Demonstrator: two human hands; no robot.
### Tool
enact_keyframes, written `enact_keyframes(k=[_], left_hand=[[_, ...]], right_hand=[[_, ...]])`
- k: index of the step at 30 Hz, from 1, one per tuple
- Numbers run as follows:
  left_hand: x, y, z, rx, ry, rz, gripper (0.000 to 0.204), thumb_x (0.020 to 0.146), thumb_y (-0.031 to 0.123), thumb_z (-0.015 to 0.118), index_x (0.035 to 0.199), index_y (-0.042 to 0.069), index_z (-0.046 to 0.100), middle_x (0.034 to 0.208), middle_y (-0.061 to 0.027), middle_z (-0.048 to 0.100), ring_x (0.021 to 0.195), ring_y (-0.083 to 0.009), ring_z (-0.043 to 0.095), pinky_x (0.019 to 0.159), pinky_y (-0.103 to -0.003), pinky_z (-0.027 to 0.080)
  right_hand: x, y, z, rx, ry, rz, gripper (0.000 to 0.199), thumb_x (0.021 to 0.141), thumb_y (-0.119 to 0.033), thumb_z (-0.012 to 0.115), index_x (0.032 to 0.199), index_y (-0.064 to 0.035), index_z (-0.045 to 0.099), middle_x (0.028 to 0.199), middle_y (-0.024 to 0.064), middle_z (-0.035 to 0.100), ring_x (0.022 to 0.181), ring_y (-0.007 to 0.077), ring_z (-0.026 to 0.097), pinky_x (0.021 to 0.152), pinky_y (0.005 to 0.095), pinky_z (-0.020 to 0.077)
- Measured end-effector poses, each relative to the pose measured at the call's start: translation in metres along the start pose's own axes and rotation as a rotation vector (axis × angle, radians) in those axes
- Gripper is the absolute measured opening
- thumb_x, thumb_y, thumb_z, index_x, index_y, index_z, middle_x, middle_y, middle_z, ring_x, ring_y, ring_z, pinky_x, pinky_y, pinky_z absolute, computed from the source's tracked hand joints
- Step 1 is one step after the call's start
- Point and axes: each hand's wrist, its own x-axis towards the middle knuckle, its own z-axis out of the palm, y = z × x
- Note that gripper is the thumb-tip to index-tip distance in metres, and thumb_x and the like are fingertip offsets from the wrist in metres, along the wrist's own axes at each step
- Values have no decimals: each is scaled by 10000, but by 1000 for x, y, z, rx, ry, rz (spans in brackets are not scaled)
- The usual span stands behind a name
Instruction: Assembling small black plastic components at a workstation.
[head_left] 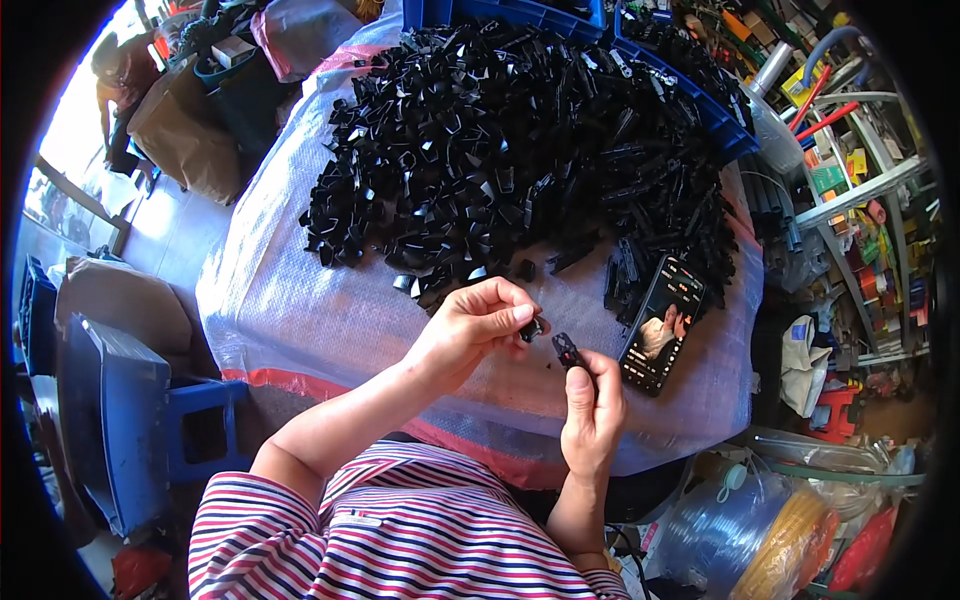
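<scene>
Between the thumb and fingers of my left hand [478,325] is a small black plastic piece [531,330], its exact shape partly covered by the fingertips. My right hand [593,408] grips a longer black plastic part [567,352], pointing up toward the left hand. The two pieces are close together but apart. Beyond them spreads a large heap of black plastic parts [480,140], short curved pieces on the left and long narrow ones on the right. Both hands are above the near side of a work surface covered with a white woven sheet [400,345].
A lit phone [662,325] lies right of my hands. Blue crates [735,135] stand along the heap's far side. At left are a blue plastic stool [205,400] and a distant person [122,80]. Crowded shelves [870,190] line the right; coiled clear tubing [715,535] sits lower right.
</scene>
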Motion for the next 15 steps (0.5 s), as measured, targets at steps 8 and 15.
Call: enact_keyframes(k=[8, 15], left_hand=[[-4, 1, 9, 179, 22, 166, 104, 830, 134, 628, 837, 40, 584, 826, -80, 642, 761, -123, 597, 644, -250, 482], [-7, -3, 9, 214, 9, 265, 133, 842, 143, 620, 885, 19, 593, 811, -42, 628, 737, -81, 570, 627, -214, 470]], right_hand=[[2, 2, 2, -28, -85, -31, 182, 910, -184, 513, 921, -3, 534, 662, 81, 541, 547, 158, 493, 513, 291, 401], [2, 1, 6, -24, -118, -14, 176, 911, -180, 507, 908, -4, 517, 657, 85, 538, 544, 164, 493, 511, 296, 403]])
